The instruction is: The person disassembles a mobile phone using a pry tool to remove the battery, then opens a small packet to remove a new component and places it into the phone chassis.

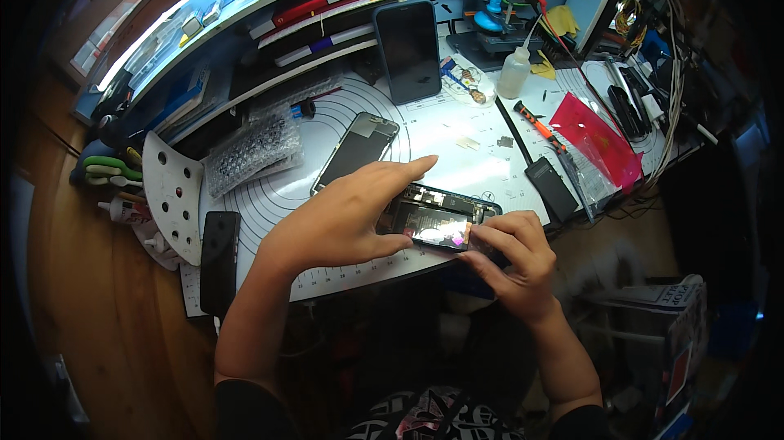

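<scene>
An opened phone [437,213], its battery and inner boards exposed, lies near the front edge of the mat. My left hand [351,211] reaches over its left end, thumb and forefinger stretched wide apart. The thumb tip is at the phone's near edge, and the hand covers that end. At the other end my right hand [518,256] is closed, thumb beneath the near corner and fingertips at the battery's right end. Any small piece between those fingertips is hidden. Behind my left hand lies a detached phone screen [357,148].
Bubble wrap [257,150], a dark phone [219,260] and a perforated white plate [173,195] are at left. A large phone [407,52] stands behind. To the right are a clear bottle [514,73], a screwdriver [541,126], a black block [551,188] and a red sheet [596,138].
</scene>
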`<control>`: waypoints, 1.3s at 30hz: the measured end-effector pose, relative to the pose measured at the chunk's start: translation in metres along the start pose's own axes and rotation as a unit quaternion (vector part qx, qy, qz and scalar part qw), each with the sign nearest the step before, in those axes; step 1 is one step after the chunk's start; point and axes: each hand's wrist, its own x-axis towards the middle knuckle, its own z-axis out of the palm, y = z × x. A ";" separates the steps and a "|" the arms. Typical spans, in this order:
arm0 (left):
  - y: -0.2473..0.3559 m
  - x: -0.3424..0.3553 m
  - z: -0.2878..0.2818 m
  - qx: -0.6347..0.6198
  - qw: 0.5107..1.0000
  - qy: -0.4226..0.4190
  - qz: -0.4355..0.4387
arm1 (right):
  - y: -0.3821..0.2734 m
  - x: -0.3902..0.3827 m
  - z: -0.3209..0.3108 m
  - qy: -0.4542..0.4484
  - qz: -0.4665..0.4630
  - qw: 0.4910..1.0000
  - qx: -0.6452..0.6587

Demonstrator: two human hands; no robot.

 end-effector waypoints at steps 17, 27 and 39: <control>-0.022 -0.001 0.011 -0.025 0.999 0.015 0.040 | -0.013 0.002 0.002 -0.019 0.094 0.995 0.013; -0.024 -0.001 0.016 -0.017 0.998 0.028 0.049 | -0.018 0.008 0.000 -0.032 0.135 0.990 0.019; -0.029 -0.002 0.009 -0.005 0.997 -0.006 0.077 | -0.019 0.014 -0.003 -0.065 0.138 0.988 0.026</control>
